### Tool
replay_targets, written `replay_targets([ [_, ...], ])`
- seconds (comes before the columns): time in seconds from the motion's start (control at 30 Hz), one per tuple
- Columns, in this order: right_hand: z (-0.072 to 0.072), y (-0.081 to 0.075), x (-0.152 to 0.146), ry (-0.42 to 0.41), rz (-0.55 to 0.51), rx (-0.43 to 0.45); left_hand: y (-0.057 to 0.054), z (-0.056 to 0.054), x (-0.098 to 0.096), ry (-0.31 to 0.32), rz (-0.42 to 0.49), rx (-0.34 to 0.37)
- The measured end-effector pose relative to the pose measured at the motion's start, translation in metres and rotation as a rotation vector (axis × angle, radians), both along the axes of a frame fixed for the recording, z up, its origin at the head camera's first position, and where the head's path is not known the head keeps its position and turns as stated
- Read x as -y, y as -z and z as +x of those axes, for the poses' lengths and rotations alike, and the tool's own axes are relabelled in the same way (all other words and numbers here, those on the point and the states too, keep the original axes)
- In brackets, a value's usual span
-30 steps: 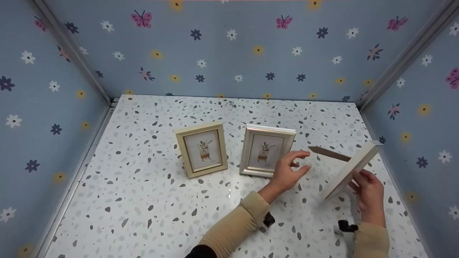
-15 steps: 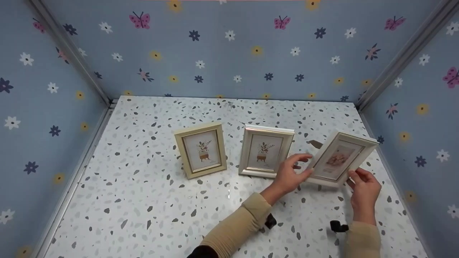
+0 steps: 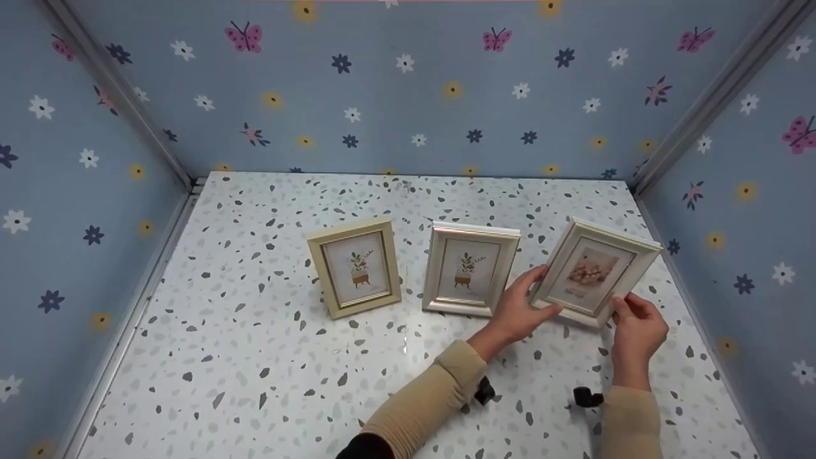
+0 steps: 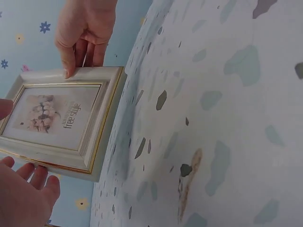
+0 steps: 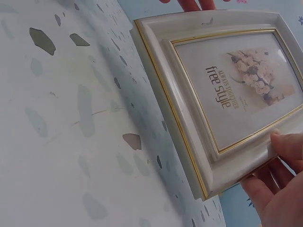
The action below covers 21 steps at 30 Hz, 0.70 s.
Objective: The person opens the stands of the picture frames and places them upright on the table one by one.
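A cream-white picture frame (image 3: 590,274), with a pink flower picture behind gold inner trim, stands tilted at the right of the head view. My left hand (image 3: 517,313) grips its left side, the thumb on the front face. On the opposite side my right hand (image 3: 639,331) pinches the edge, thumb in front and fingers behind. Both wrist views show "free style" lettering on the picture (image 5: 255,85). In the left wrist view, the frame's lower end (image 4: 97,125) looks slightly apart from the tabletop; I cannot tell if it touches. The frame's back is hidden.
Left of the held frame stand a silvery picture frame (image 3: 472,268), close by my left hand, and a pale gold one (image 3: 355,268), both with potted-plant pictures. The speckled white tabletop (image 3: 255,370) is bounded by blue flowered walls (image 3: 382,83) at the back and sides.
The white frame has turned from edge-on to face me and shifted left. My left hand, earlier apart from it, now holds its left side; the right hand moved left with it.
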State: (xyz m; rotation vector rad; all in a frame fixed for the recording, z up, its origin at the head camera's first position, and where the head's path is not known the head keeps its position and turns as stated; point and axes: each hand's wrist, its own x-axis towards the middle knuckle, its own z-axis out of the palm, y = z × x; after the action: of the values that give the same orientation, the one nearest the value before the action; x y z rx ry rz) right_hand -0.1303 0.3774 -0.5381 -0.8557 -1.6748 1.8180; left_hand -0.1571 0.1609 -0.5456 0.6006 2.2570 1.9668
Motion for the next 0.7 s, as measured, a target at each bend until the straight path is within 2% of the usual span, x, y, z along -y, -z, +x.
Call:
replay_targets([
  [0.27,-0.006,0.007,0.000,0.020,-0.014,0.025,0.001,-0.005,-0.002,0.024,0.045,0.087],
  [0.47,-0.010,0.013,0.000,-0.048,-0.043,-0.014,0.000,-0.010,-0.005,0.035,0.090,0.110],
  [0.57,-0.013,0.013,0.001,-0.090,-0.046,-0.019,0.001,-0.012,-0.006,0.013,0.114,0.115],
  [0.7,-0.015,0.011,0.003,-0.125,-0.058,-0.014,0.004,-0.014,-0.008,-0.026,0.097,0.117],
])
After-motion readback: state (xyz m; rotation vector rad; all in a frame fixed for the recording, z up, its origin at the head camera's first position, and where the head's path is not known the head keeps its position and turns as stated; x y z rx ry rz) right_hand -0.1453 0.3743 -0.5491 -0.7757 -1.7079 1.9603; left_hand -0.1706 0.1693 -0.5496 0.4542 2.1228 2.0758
